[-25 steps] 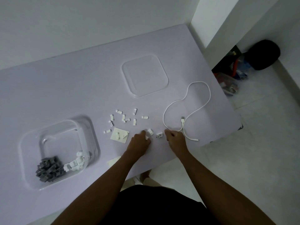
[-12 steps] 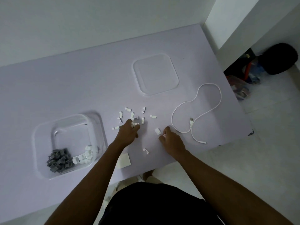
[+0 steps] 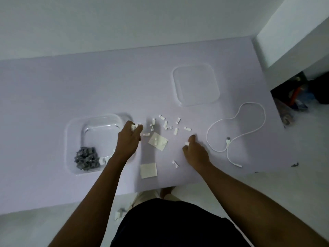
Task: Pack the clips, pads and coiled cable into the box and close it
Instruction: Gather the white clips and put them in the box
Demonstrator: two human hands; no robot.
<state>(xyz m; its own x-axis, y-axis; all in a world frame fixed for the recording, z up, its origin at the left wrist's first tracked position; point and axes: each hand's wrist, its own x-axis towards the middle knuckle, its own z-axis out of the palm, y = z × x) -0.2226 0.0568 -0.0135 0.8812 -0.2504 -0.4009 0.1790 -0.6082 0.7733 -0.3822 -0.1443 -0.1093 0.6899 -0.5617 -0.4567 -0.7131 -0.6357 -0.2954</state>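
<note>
A clear plastic box (image 3: 74,139) sits open on the table's left, with grey clips (image 3: 86,158) and a few white ones in its near corner. My left hand (image 3: 129,138) hovers at the box's right rim, fingers pinched on small white clips (image 3: 133,127). Several white clips (image 3: 166,124) lie scattered mid-table. One pad (image 3: 158,141) carries a few clips; another pad (image 3: 148,170) lies near the front edge. My right hand (image 3: 195,151) rests on the table, pinching a white clip (image 3: 187,143). The white cable (image 3: 236,120) lies loosely looped at right. The clear lid (image 3: 195,86) lies behind.
The table's front edge runs just below the near pad, and a stray clip (image 3: 175,164) lies close to it. More small pieces (image 3: 119,212) lie on the floor by my feet. A wall corner and cluttered floor items (image 3: 295,98) stand at the right.
My left hand has moved left from the scattered clips to the box's right rim, carrying white clips. My right hand stayed near the cable, still pinching a clip.
</note>
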